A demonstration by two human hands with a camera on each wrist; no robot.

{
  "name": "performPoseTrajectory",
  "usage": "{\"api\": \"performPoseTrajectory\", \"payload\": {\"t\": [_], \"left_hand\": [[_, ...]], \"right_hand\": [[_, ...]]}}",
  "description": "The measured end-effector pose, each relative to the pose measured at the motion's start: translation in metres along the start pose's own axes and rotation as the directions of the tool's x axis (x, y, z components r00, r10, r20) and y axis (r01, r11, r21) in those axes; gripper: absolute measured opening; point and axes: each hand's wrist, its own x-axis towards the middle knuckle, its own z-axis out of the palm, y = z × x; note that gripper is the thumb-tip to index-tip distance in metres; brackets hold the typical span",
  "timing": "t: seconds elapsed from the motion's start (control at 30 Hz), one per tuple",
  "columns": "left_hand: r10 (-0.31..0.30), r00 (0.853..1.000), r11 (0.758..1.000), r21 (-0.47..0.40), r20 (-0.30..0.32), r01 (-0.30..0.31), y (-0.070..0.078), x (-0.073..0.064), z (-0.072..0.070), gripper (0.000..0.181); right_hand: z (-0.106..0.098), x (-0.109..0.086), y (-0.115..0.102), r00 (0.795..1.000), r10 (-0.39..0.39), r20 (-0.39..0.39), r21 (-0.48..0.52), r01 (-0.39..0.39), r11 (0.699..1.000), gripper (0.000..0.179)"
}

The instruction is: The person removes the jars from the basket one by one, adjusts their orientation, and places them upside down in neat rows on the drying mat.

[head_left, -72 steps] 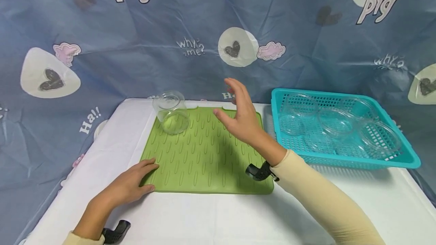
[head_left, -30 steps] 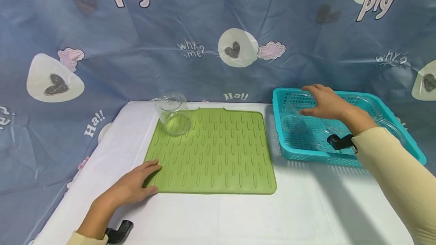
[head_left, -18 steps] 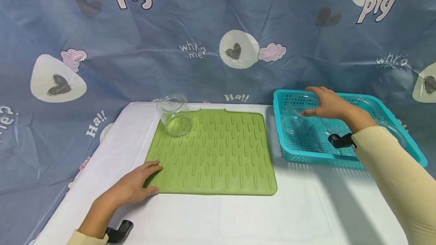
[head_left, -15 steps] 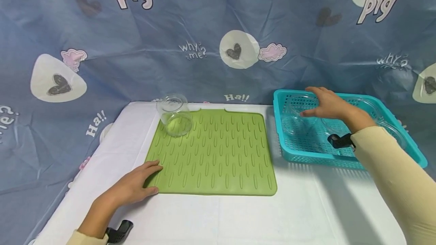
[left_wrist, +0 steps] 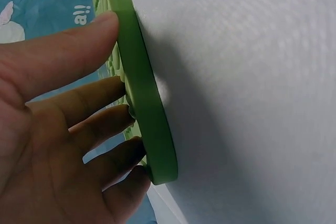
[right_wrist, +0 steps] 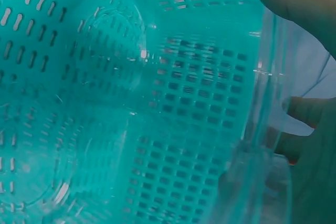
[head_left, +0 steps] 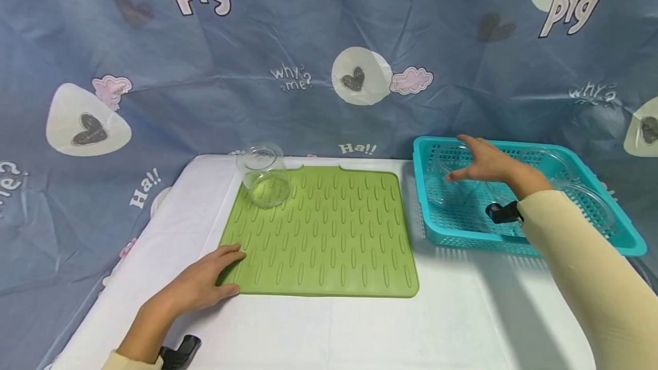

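Note:
My left hand (head_left: 200, 281) lies at the near left corner of the green ridged mat (head_left: 319, 233). In the left wrist view its thumb and fingertips touch the mat's rim, fingers nearly straight. My right hand (head_left: 485, 161) is over the left part of the turquoise basket (head_left: 478, 240). Its thumb and fingers span and grip a clear plastic cup (head_left: 441, 187). Through the clear walls in the right wrist view, the fingers (right_wrist: 307, 111) show beside the rim; their exact contact is partly hidden. Another clear cup (head_left: 264, 179) stands upside down at the mat's far left corner.
Several more clear containers (head_left: 591, 201) sit in the basket, partly behind my right arm. A white cloth (head_left: 329, 333) covers the table. A blue printed sheet (head_left: 308, 27) hangs behind it.
My right hand has moved from above the mat rightward to the basket, then lingered at the cup there and shifted slightly left. My left hand stays at the mat corner.

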Motion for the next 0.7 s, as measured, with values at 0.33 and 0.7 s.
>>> {"api": "performPoseTrajectory", "payload": {"t": [0.33,0.7], "left_hand": [[0.011,1.0,1.0,0.007,-0.01,-0.011,-0.0004,-0.0005,0.0015,0.065],[0.019,1.0,1.0,0.01,-0.024,-0.019,-0.0009,0.0005,0.0025,0.065]], "right_hand": [[0.005,0.0013,0.0061,1.0,0.016,0.018,0.014,-0.016,1.0,0.121],[0.005,0.0023,0.0105,1.0,0.01,0.027,0.025,-0.01,1.0,0.12]]}}
